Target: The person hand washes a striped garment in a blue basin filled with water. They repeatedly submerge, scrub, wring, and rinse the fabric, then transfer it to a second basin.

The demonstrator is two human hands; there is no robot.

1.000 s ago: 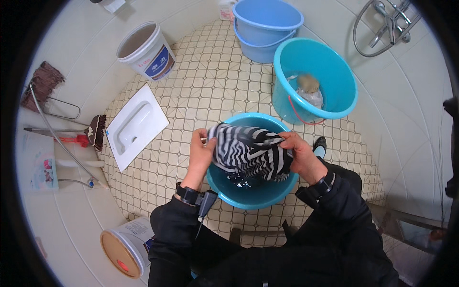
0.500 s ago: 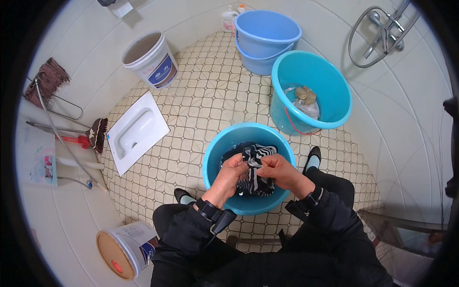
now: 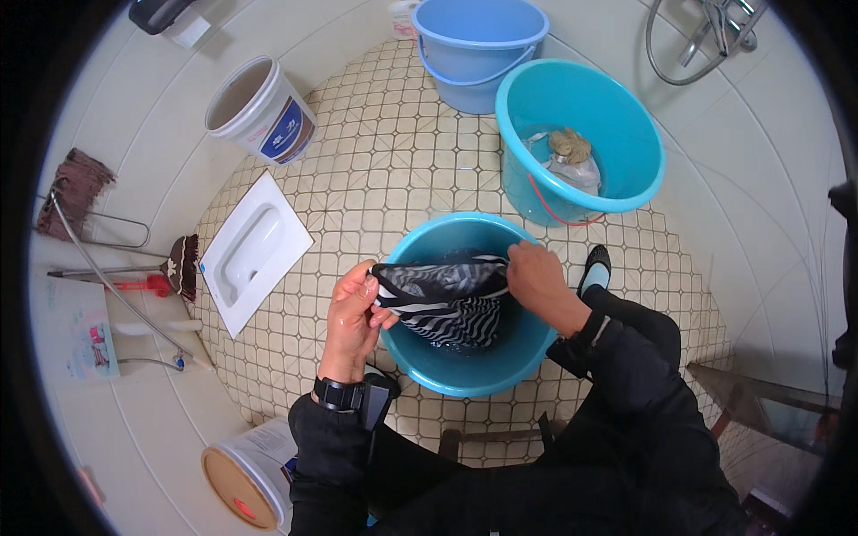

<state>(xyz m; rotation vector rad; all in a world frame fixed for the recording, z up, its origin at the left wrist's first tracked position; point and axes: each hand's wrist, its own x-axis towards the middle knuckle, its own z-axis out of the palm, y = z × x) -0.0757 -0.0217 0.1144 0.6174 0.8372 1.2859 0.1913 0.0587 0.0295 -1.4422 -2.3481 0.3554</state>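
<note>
A black-and-white zebra-striped garment (image 3: 454, 320), its exact kind unclear, is stretched sideways over a teal basin (image 3: 475, 386). Its dark-edged opening faces up and shows the inner side, while the lower part hangs down into the basin. At the left end of the opening, my left hand (image 3: 350, 311) is closed on the edge, just outside the basin's rim. My right hand (image 3: 545, 284) grips the other end above the right rim, its fingertips partly hidden. Dark water or cloth lies in the basin, too shadowed to tell which.
Beyond the basin stand a turquoise bucket (image 3: 576, 201) holding a tan cloth and plastic bag, and a blue bucket (image 3: 483, 54). Leftward are a squat toilet (image 3: 255, 255), a white bucket (image 3: 268, 112), brushes and a hose. A lidded bucket (image 3: 246, 473) stands near left.
My hands have moved apart from the middle of the basin, my left hand leftward and my right hand slightly rightward and up. The bunched garment is now lifted and spread between them.
</note>
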